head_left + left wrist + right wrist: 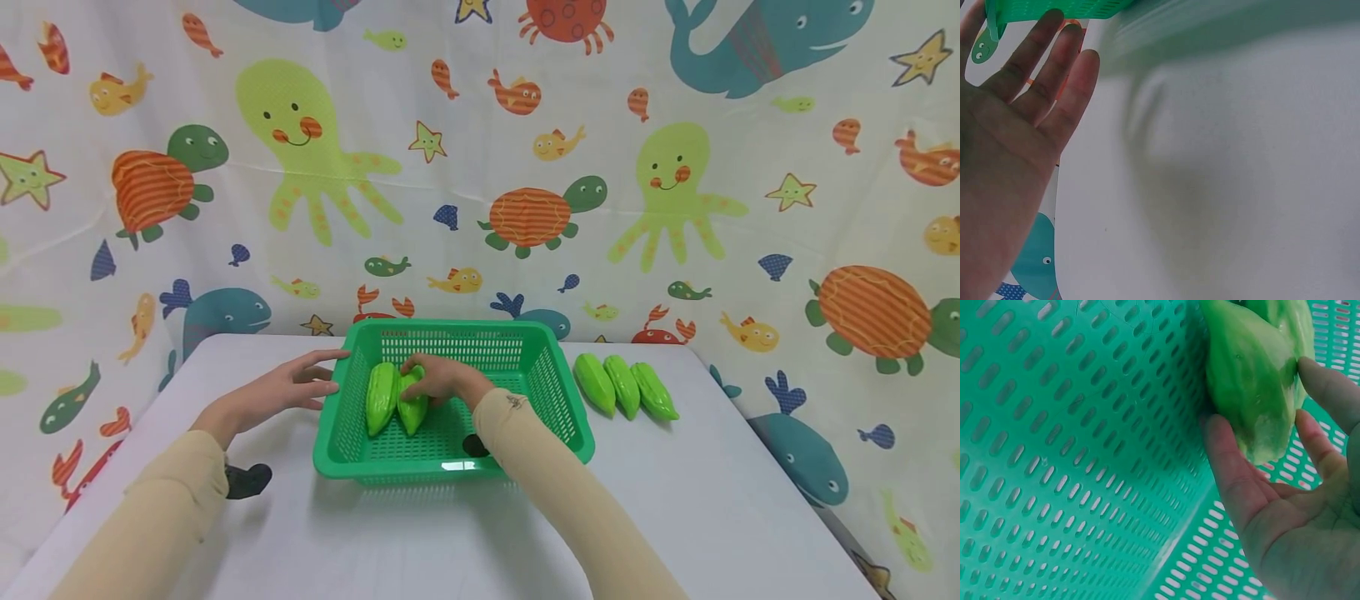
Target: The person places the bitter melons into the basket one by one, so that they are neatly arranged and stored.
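Note:
Inside the green plastic basket [382, 468], two ridged green bitter melons lie side by side at the left end. My right hand [444, 377] reaches in and holds the right-hand bitter melon [412, 414]; its neighbour, the left bitter melon [381, 398], lies just beside it. In the right wrist view, fingers and thumb curve around the lower end of the held bitter melon [1250, 381]. Outside the basket's left wall is my left hand [279, 390], fingers loosely extended and fingertips at the rim. The left wrist view shows its open palm with nothing in it.
On the white table [675, 508], three more green bitter melons [624, 386] lie in a row right of the basket. Behind the table hangs a curtain [465, 117] printed with sea animals. A black wrist device [247, 481] sits on the left wrist.

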Available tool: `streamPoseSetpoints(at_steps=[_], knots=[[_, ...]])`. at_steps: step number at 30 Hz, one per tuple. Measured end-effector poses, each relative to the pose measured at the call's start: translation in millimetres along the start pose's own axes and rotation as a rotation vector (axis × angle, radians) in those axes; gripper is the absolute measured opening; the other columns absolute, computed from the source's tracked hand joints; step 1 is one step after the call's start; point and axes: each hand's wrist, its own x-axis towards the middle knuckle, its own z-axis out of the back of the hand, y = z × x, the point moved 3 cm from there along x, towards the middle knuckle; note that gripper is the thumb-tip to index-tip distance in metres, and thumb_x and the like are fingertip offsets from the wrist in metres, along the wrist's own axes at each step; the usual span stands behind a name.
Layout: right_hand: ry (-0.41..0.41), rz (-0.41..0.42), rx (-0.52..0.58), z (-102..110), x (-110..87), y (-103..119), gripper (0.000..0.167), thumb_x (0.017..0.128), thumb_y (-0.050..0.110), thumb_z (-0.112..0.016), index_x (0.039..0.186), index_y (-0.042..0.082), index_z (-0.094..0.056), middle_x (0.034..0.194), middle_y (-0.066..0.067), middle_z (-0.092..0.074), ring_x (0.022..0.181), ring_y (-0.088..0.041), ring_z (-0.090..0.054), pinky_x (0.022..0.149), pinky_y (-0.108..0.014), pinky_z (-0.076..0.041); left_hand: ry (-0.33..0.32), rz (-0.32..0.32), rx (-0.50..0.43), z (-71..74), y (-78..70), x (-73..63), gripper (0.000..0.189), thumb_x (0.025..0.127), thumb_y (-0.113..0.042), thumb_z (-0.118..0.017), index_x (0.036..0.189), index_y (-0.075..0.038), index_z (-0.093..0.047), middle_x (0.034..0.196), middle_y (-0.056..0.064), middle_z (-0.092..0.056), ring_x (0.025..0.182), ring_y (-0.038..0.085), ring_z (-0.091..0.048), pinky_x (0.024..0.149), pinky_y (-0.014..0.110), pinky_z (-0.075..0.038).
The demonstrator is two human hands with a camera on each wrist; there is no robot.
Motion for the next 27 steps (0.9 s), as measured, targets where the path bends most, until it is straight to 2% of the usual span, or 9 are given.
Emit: streamPoseSetpoints(at_steps=[8,22,27], knots=[[-0.001,0.005,-0.003,-1.6,-1.1,-0.1,0.05,0.093,0.024,-0.069,0.138,0.019,-0.05,0.148,-0.009,-0.042,0.116,-0.026,-0.058,0.084,-0.034,-0.057,0.005,0.019,0.018,-1.4,2.4,-0.1,0.066,0.098,-0.044,-0.054,0.155,-0.031,-0.022,0.152,0.023,-0.032,0.132,0.041,-0.043,0.099,0.058,-0.045],[0.019,0.028,-0.025,3.2,-6.1,2.4,0.056,0.093,0.03,-0.068,0.144,0.019,-0.046,0.152,-0.009,-0.036,0.122,-0.026,-0.055,0.08,-0.032,-0.058,0.001,0.003,0.007,-0.8,-0.2,-0.4,0.066,0.098,-0.042,-0.055,0.155,-0.031,-0.023,0.15,0.024,-0.034,0.131,0.041,-0.043,0.098,0.056,-0.047],[0.018,0.038,-0.02,12.3,-9.8,0.8,0.061,0.094,0.032,-0.067,0.148,0.02,-0.041,0.154,-0.012,-0.033,0.111,-0.028,-0.062,0.08,-0.035,-0.058,0.0,0.0,0.012,-0.5,-0.4,-0.8,0.066,0.098,-0.043,-0.056,0.155,-0.031,-0.023,0.151,0.024,-0.033,0.132,0.042,-0.042,0.098,0.055,-0.047]])
